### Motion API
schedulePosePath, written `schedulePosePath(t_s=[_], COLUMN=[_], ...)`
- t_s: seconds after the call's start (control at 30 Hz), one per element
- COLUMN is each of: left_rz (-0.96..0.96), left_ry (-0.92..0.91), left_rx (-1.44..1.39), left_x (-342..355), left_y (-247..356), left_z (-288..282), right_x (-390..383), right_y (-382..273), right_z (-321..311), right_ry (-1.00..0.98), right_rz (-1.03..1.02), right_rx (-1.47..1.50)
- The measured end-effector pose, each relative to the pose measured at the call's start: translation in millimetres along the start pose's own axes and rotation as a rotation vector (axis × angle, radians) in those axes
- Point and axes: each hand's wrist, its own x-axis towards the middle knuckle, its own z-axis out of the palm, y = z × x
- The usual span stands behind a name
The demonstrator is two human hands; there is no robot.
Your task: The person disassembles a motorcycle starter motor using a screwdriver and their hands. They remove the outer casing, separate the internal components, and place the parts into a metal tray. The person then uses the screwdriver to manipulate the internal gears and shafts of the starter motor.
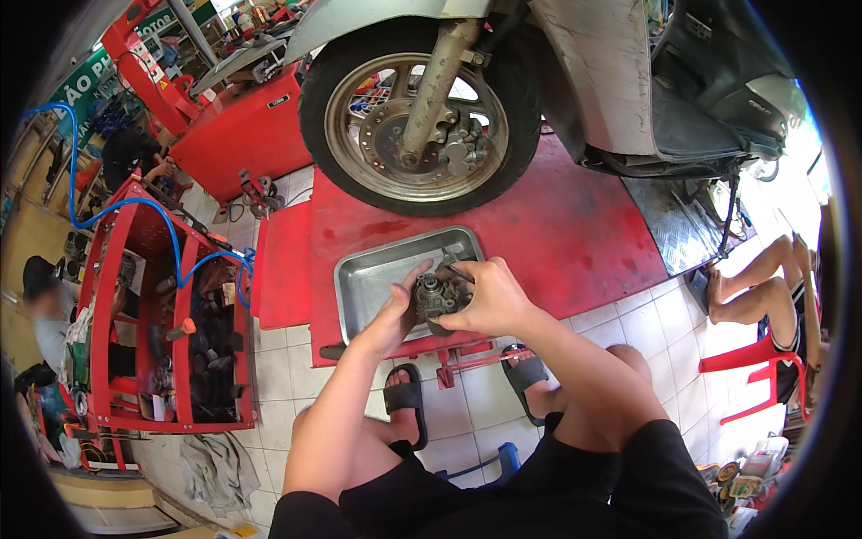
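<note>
Between my two hands is a carburetor-like grey metal part (435, 296) with a round raised centre and small fittings on its edge. My left hand (392, 316) is closed round its left side, thumb up and the other fingers partly hidden behind it. From the right, my right hand (492, 296) grips its edge, the thumb low and the forefinger bent over the top. Whether a small piece is also pinched there, I cannot make out. Just below the part lies a shallow rectangular metal tray (352, 296), partly covered by my hands.
The tray rests on a red lift platform (575, 234), in front of a scooter's front wheel (419, 126). A red tool rack (184, 323) with a blue air hose (180, 260) stands left. At the right, another person's legs (763, 301) show by a red plastic chair (750, 359).
</note>
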Motion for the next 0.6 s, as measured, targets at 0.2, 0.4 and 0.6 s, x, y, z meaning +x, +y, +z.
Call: schedulePosePath(t_s=[0.2,0.4,0.6], left_rz=[-0.052,-0.009,0.116], left_ry=[-0.015,0.204,0.396], left_rx=[0.281,0.57,0.793], left_x=[3,2,-2], left_y=[11,7,-3], left_z=[-1,26,15], right_x=[-2,-6,-5], right_y=[-16,-15,-11], right_z=[0,4,-5], right_ry=[0.058,0.023,-0.074], right_rz=[0.145,0.064,-0.098], right_rx=[0.124,0.16,0.186])
